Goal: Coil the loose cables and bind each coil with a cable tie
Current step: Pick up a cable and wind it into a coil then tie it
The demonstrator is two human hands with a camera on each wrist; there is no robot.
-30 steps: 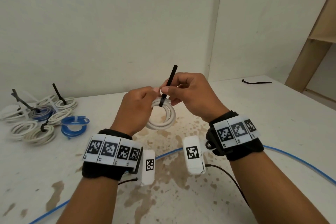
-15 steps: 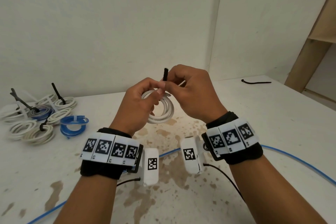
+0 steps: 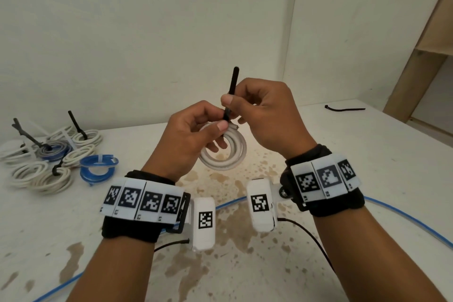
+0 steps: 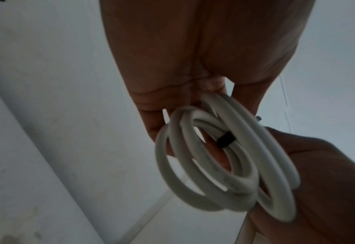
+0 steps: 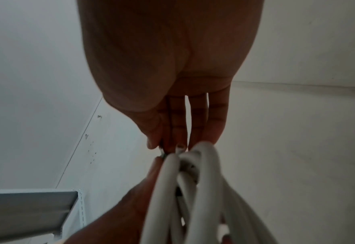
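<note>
A white cable coil (image 3: 224, 154) hangs in the air above the table, held between both hands. My left hand (image 3: 193, 135) grips its top with thumb and curled fingers. My right hand (image 3: 257, 115) pinches a black cable tie (image 3: 232, 88) whose free end sticks straight up. In the left wrist view the coil (image 4: 214, 165) has the black tie band (image 4: 225, 140) round its strands. The right wrist view shows the coil (image 5: 193, 189) from close by, just below my fingertips (image 5: 178, 142).
Several bound white and blue coils (image 3: 54, 154) lie at the far left of the white table (image 3: 367, 179). One loose black tie (image 3: 343, 108) lies at the far right. A blue cable (image 3: 404, 218) runs across the table under my wrists. A wooden shelf frame (image 3: 416, 56) stands on the right.
Both hands and the coil rose slightly. The tie's free end, short half a second ago, now sticks up long above my right thumb.
</note>
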